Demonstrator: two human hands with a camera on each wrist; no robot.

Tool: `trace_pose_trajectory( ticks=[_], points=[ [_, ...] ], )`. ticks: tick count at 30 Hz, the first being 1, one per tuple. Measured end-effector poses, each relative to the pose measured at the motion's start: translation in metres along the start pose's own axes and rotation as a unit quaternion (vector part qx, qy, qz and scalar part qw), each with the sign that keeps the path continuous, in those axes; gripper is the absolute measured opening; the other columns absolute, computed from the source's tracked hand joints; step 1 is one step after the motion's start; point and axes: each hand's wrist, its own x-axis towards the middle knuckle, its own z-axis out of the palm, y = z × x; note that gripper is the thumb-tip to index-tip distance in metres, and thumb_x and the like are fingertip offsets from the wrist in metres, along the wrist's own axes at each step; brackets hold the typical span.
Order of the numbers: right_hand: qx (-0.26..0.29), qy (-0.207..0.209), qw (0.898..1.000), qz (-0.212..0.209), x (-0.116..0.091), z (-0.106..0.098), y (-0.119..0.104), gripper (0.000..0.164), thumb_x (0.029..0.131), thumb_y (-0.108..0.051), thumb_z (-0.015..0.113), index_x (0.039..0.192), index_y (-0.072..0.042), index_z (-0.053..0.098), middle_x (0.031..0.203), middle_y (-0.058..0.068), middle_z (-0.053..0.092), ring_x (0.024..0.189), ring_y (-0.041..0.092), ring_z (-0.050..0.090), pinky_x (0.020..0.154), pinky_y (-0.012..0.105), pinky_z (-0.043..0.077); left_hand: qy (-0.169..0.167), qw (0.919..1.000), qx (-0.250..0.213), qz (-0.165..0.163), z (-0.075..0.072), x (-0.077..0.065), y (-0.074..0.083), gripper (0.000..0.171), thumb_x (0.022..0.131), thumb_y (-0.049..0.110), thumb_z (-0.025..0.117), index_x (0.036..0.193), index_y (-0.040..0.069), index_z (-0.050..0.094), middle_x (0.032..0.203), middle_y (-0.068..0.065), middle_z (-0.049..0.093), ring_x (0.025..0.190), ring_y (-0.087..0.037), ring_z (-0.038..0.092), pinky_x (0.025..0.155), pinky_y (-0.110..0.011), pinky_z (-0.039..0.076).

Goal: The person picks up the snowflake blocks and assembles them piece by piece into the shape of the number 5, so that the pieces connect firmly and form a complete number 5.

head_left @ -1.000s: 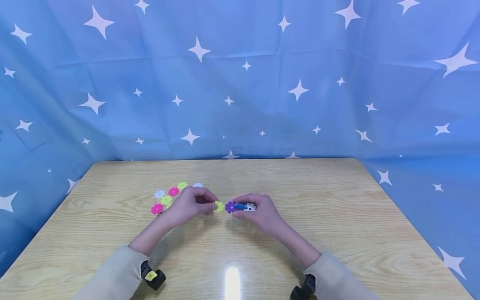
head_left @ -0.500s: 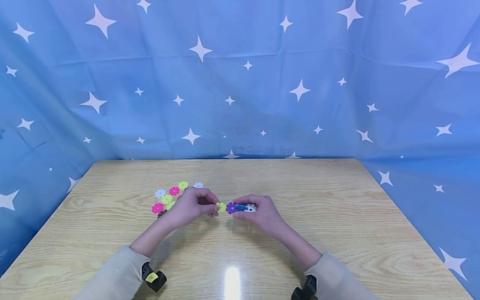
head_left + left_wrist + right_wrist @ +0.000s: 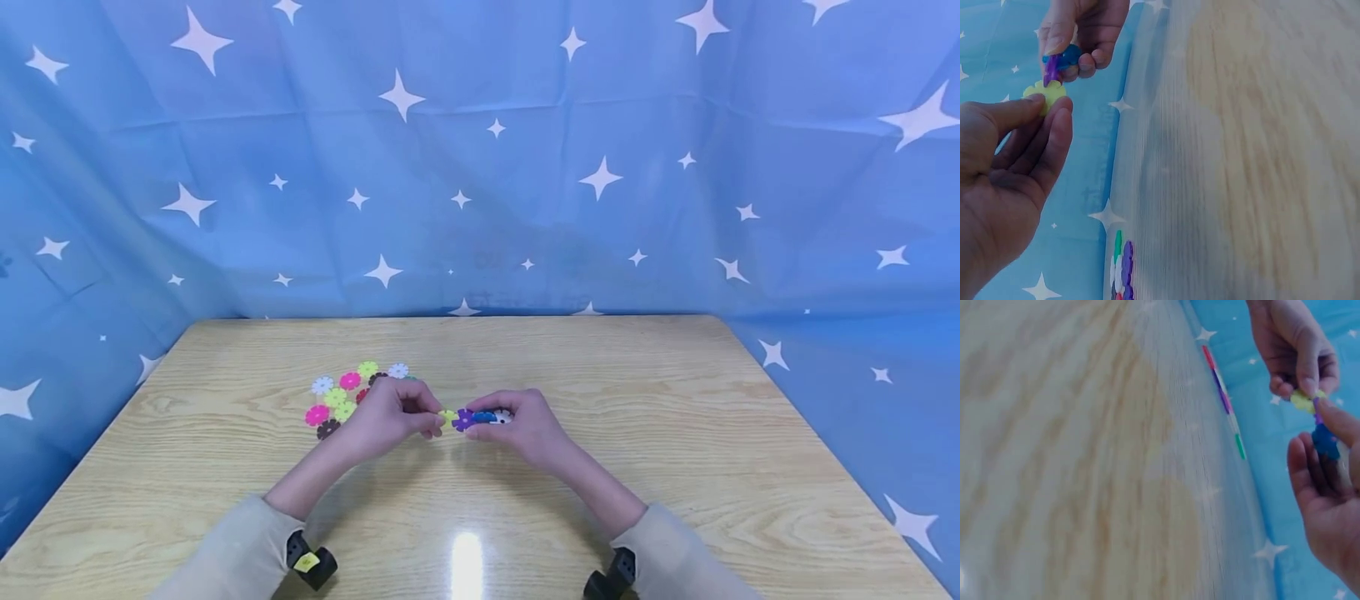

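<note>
Between its thumb and fingertips, my left hand pinches a yellow-green notched snowflake disc. Facing it, my right hand pinches a short chain: a purple disc, a blue disc and a white disc, partly covered by the fingers. In the left wrist view the purple disc stands edge-on against the rim of the yellow-green one. The two meet there, though how deep their notches sit in each other cannot be made out. Both hands are held above the table's middle.
Loose snowflake discs lie on the wooden table left of and behind my left hand, among them a pink disc, a brown disc and a pale blue disc. Behind the table hangs a blue star-patterned cloth.
The yellow-green disc in my left hand has moved right, closing the gap to the purple disc. My right hand stays nearly in place, still gripping its chain.
</note>
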Motion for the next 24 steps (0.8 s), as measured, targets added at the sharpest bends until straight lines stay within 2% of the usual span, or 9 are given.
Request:
trace_pose_trajectory(
  ticks=[4, 11, 18, 24],
  points=[
    [0.008, -0.003, 1.0, -0.001, 0.002, -0.001, -0.001, 0.03, 0.085, -0.018, 0.086, 0.111, -0.005, 0.078, 0.11, 0.009, 0.074, 0.091, 0.02, 0.068, 0.071, 0.029, 0.058, 0.006, 0.9999, 0.003, 0.008, 0.001, 0.0, 0.0, 0.008, 0.094, -0.004, 0.07, 0.091, 0.002, 0.074, 0.084, -0.007, 0.073, 0.076, -0.024, 0.072, 0.072, -0.049, 0.061],
    [0.008, 0.006, 1.0, -0.001, 0.001, 0.003, -0.002, 0.032, 0.086, -0.019, 0.085, 0.116, -0.007, 0.077, 0.115, 0.01, 0.072, 0.095, 0.021, 0.068, 0.076, 0.031, 0.059, 0.016, 0.9998, 0.007, 0.001, 0.001, 0.0, -0.002, 0.006, 0.093, -0.002, 0.072, 0.094, 0.003, 0.076, 0.086, -0.007, 0.073, 0.08, -0.026, 0.073, 0.075, -0.045, 0.062],
    [0.012, 0.012, 1.0, -0.024, 0.002, 0.007, -0.003, 0.041, 0.088, -0.021, 0.083, 0.122, -0.001, 0.072, 0.113, 0.006, 0.073, 0.104, 0.022, 0.067, 0.08, 0.029, 0.058, 0.029, 0.9996, 0.004, 0.006, 0.0, -0.003, -0.004, 0.008, 0.091, -0.001, 0.075, 0.097, 0.003, 0.078, 0.088, -0.006, 0.074, 0.079, -0.021, 0.074, 0.074, -0.043, 0.062],
    [0.035, 0.013, 0.998, -0.043, 0.003, 0.01, -0.001, 0.029, 0.089, -0.017, 0.083, 0.112, -0.002, 0.077, 0.107, 0.004, 0.074, 0.1, 0.021, 0.067, 0.076, 0.029, 0.06, 0.032, 0.9991, -0.022, 0.017, 0.003, -0.004, -0.007, 0.006, 0.09, -0.003, 0.075, 0.095, -0.001, 0.077, 0.088, -0.011, 0.074, 0.079, -0.023, 0.074, 0.073, -0.04, 0.063]
  ],
)
